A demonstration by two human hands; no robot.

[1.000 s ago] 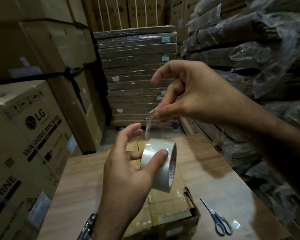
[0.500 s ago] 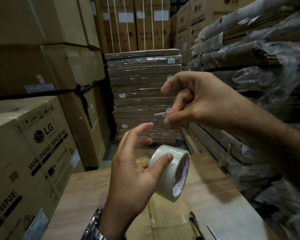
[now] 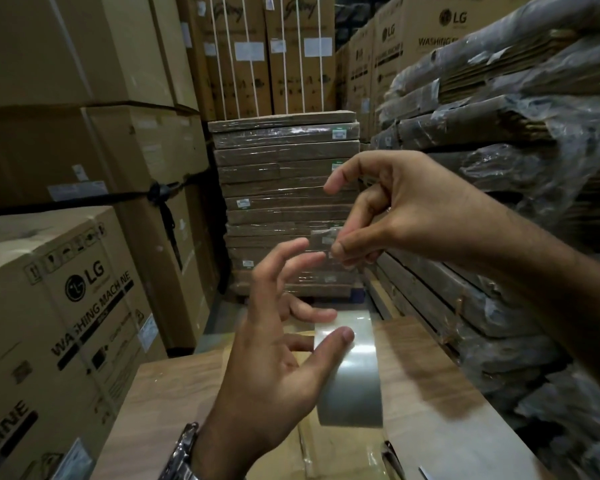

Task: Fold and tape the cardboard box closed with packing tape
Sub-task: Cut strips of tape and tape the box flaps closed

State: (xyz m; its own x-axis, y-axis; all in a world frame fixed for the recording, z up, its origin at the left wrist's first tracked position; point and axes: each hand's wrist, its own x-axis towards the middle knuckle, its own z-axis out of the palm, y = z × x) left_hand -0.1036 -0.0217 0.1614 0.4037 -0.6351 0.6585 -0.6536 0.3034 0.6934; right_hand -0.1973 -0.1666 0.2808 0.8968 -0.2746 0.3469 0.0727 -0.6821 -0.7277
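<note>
Wood-grain tabletop [image 3: 444, 431] holds brown cardboard box [image 3: 321, 452] straight below clear packing-tape roll [image 3: 352, 379]; left hand [image 3: 267, 368] grips roll, right hand [image 3: 406, 209] above it pinches free tape end [image 3: 328, 241].

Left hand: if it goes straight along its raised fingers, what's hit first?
Probably the right hand, where it pinches the tape end; the left hand, gripping the tape roll, points up at it. Depth unclear.
</note>
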